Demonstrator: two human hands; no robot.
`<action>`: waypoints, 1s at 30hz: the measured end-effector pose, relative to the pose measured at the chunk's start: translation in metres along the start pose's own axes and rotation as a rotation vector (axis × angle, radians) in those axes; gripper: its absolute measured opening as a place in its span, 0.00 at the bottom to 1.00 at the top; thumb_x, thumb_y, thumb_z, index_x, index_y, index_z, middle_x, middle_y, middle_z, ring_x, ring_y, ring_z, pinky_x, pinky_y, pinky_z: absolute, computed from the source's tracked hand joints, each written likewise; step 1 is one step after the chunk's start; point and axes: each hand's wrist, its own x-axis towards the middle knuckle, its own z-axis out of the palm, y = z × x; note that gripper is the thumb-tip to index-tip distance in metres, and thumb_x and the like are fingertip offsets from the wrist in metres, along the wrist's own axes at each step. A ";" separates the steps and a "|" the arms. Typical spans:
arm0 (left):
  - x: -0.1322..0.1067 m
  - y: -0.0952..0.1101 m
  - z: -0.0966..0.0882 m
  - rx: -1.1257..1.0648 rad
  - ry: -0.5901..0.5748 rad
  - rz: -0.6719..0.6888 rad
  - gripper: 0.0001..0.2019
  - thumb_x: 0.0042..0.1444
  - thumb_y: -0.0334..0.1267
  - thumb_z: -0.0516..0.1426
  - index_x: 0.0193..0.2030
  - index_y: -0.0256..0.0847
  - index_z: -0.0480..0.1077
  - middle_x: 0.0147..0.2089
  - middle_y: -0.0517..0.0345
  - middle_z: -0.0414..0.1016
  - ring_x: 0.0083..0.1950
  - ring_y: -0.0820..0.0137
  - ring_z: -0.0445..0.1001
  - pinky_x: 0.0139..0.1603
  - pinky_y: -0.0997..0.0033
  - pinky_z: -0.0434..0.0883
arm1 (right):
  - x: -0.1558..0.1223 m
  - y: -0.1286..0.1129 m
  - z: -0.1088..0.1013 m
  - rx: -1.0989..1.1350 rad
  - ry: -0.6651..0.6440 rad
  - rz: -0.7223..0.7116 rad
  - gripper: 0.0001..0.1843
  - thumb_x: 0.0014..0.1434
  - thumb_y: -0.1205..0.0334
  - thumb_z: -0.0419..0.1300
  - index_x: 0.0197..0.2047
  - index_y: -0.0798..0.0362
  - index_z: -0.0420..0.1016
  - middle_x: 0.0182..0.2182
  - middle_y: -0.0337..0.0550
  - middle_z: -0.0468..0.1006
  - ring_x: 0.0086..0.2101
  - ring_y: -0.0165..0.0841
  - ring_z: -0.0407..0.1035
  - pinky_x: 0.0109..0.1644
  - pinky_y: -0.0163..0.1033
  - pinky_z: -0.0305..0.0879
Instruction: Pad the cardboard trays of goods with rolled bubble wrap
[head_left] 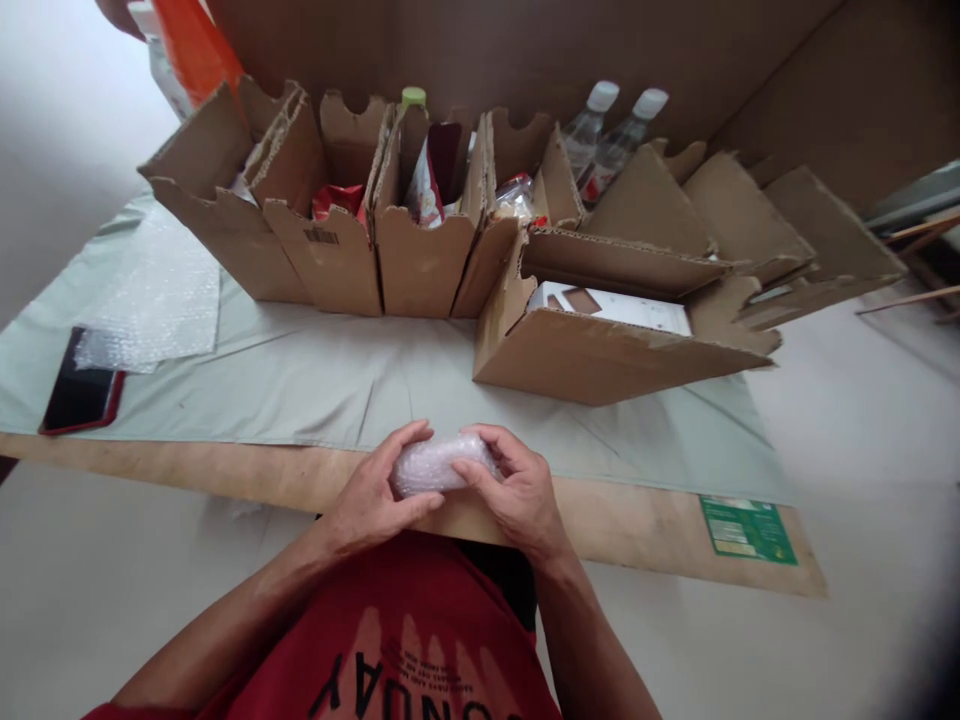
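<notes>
Hands meet at the near edge of the desk point(645, 520): left hand point(371, 500) and right hand point(517, 495) both close on a small bubble-wrap bundle point(439, 465) held just above the wood, each grip curled snug around one end. Its contents are hidden. The wrap would likely sit best pulled taut, thumbs pinning the loose end, pressed firm but not squeezed. A spare bubble sheet point(157, 300), a phone point(79, 390) and cardboard boxes point(337, 260) lie beyond.

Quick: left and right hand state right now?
Left hand: closed on the bubble-wrap bundle.
Right hand: closed on the same bundle.
</notes>
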 end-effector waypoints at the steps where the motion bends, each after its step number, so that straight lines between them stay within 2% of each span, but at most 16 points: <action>1: 0.000 -0.001 -0.002 0.000 -0.036 -0.022 0.30 0.52 0.43 0.65 0.62 0.41 0.70 0.59 0.48 0.79 0.57 0.58 0.76 0.56 0.63 0.72 | -0.001 0.000 -0.001 0.019 0.009 0.013 0.14 0.59 0.53 0.66 0.46 0.50 0.79 0.38 0.42 0.83 0.37 0.34 0.76 0.43 0.38 0.72; 3: 0.000 0.001 -0.006 -0.001 -0.132 -0.052 0.22 0.56 0.43 0.61 0.57 0.41 0.74 0.49 0.53 0.82 0.46 0.63 0.77 0.47 0.67 0.73 | -0.001 -0.001 -0.008 0.019 -0.033 0.019 0.15 0.59 0.52 0.66 0.46 0.50 0.79 0.38 0.41 0.82 0.37 0.34 0.75 0.42 0.38 0.71; 5: 0.002 0.005 -0.010 -0.001 -0.216 -0.054 0.18 0.59 0.43 0.58 0.53 0.40 0.77 0.42 0.57 0.81 0.40 0.66 0.75 0.42 0.69 0.71 | -0.002 -0.005 -0.021 -0.023 -0.145 0.023 0.18 0.57 0.54 0.67 0.50 0.50 0.79 0.41 0.42 0.82 0.40 0.35 0.75 0.46 0.39 0.72; 8: 0.005 0.013 -0.014 -0.017 -0.319 -0.055 0.16 0.58 0.40 0.58 0.50 0.40 0.78 0.41 0.58 0.81 0.40 0.67 0.74 0.42 0.71 0.69 | -0.004 -0.012 -0.040 -0.074 -0.325 0.049 0.29 0.54 0.57 0.70 0.59 0.48 0.76 0.50 0.43 0.82 0.47 0.37 0.75 0.53 0.41 0.71; 11: 0.009 0.017 -0.012 -0.048 -0.402 -0.075 0.15 0.56 0.38 0.59 0.49 0.40 0.78 0.39 0.60 0.79 0.37 0.70 0.72 0.39 0.73 0.67 | -0.005 -0.020 -0.049 -0.068 -0.423 0.066 0.25 0.55 0.62 0.67 0.57 0.47 0.77 0.51 0.42 0.82 0.49 0.36 0.76 0.54 0.40 0.70; 15: 0.018 0.022 -0.010 -0.113 -0.496 -0.047 0.16 0.54 0.41 0.63 0.48 0.39 0.80 0.34 0.61 0.76 0.32 0.73 0.67 0.32 0.75 0.63 | -0.006 -0.035 -0.061 -0.113 -0.378 0.021 0.15 0.57 0.64 0.64 0.48 0.48 0.80 0.40 0.38 0.83 0.39 0.32 0.76 0.44 0.35 0.72; 18: 0.035 0.027 -0.014 -0.269 -0.559 0.066 0.26 0.53 0.47 0.67 0.58 0.42 0.76 0.41 0.57 0.80 0.38 0.69 0.74 0.37 0.74 0.68 | -0.006 -0.055 -0.090 -0.132 -0.262 -0.072 0.13 0.56 0.63 0.67 0.46 0.45 0.82 0.37 0.38 0.83 0.33 0.31 0.75 0.37 0.34 0.71; 19: 0.042 0.028 -0.015 -0.342 -0.552 0.095 0.30 0.53 0.49 0.68 0.62 0.43 0.74 0.44 0.55 0.81 0.41 0.66 0.77 0.41 0.71 0.71 | -0.005 -0.064 -0.102 -0.116 -0.179 -0.087 0.13 0.56 0.61 0.69 0.46 0.44 0.82 0.37 0.38 0.83 0.32 0.31 0.75 0.33 0.33 0.70; 21: 0.061 0.028 -0.014 -0.471 -0.457 0.110 0.30 0.57 0.52 0.66 0.63 0.42 0.72 0.47 0.51 0.83 0.46 0.63 0.80 0.49 0.65 0.74 | 0.003 -0.083 -0.129 -0.049 0.046 -0.088 0.14 0.54 0.58 0.72 0.45 0.41 0.83 0.35 0.38 0.82 0.29 0.30 0.73 0.28 0.33 0.68; 23: 0.080 0.025 -0.009 -0.530 -0.295 0.078 0.26 0.59 0.52 0.64 0.58 0.39 0.74 0.44 0.48 0.84 0.45 0.62 0.81 0.51 0.62 0.74 | 0.019 -0.103 -0.151 0.030 0.243 -0.068 0.16 0.49 0.56 0.75 0.43 0.41 0.84 0.31 0.37 0.81 0.27 0.30 0.71 0.27 0.33 0.66; 24: 0.088 0.022 -0.005 -0.533 -0.220 0.044 0.24 0.59 0.52 0.65 0.56 0.38 0.74 0.43 0.48 0.84 0.45 0.63 0.82 0.51 0.61 0.75 | 0.031 -0.111 -0.160 0.064 0.296 -0.060 0.16 0.47 0.57 0.76 0.41 0.42 0.84 0.31 0.37 0.80 0.27 0.30 0.71 0.28 0.33 0.66; 26: 0.101 0.014 0.004 -0.521 -0.134 -0.047 0.23 0.56 0.51 0.66 0.51 0.36 0.75 0.43 0.46 0.84 0.42 0.63 0.81 0.49 0.61 0.75 | 0.059 -0.125 -0.171 0.101 0.303 -0.009 0.15 0.45 0.59 0.75 0.38 0.46 0.83 0.31 0.38 0.81 0.28 0.28 0.70 0.30 0.34 0.66; 30: 0.110 -0.001 0.013 -0.522 -0.123 -0.138 0.22 0.54 0.50 0.68 0.48 0.35 0.76 0.42 0.46 0.84 0.39 0.64 0.81 0.46 0.61 0.75 | 0.113 -0.136 -0.175 0.038 0.173 0.199 0.04 0.56 0.66 0.65 0.37 0.54 0.81 0.36 0.45 0.83 0.30 0.27 0.71 0.33 0.36 0.66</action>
